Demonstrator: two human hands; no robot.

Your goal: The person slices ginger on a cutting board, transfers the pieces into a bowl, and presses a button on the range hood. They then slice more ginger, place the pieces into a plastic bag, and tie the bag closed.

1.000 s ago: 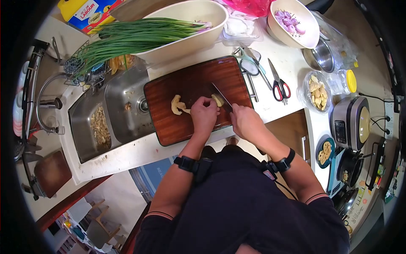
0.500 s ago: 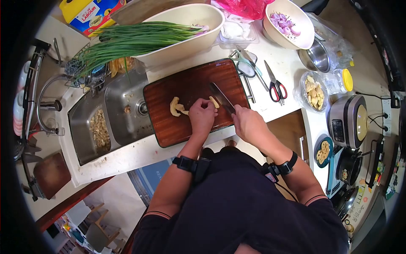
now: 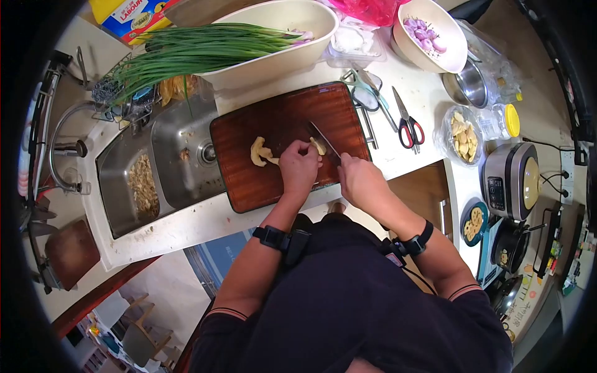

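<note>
In the head view my right hand (image 3: 360, 180) is wrapped round the handle of a kitchen knife (image 3: 324, 138), its blade pointing away from me over the dark wooden cutting board (image 3: 242, 186). Right beside the blade is a pale piece of ginger (image 3: 318, 147). My left hand (image 3: 298, 166) pinches at the near end of this piece, thumb and fingers drawn together; the fingers partly cover it. Left of that hand, a curved, knobbly piece of peeled ginger (image 3: 257, 151) lies on the board.
A double sink (image 3: 177, 168) with peelings adjoins the board's left side. Behind stands a cream tub (image 3: 249, 78) of green onions. To the right are scissors (image 3: 407, 124), a peeler-like green tool (image 3: 387, 105), a bag of ginger (image 3: 463, 140) and a bowl of shallots (image 3: 448, 62).
The knife has shifted slightly left, its blade now turned more edge-on and closer against the ginger piece. My left hand stays almost in place. The whole view has shifted slightly.
</note>
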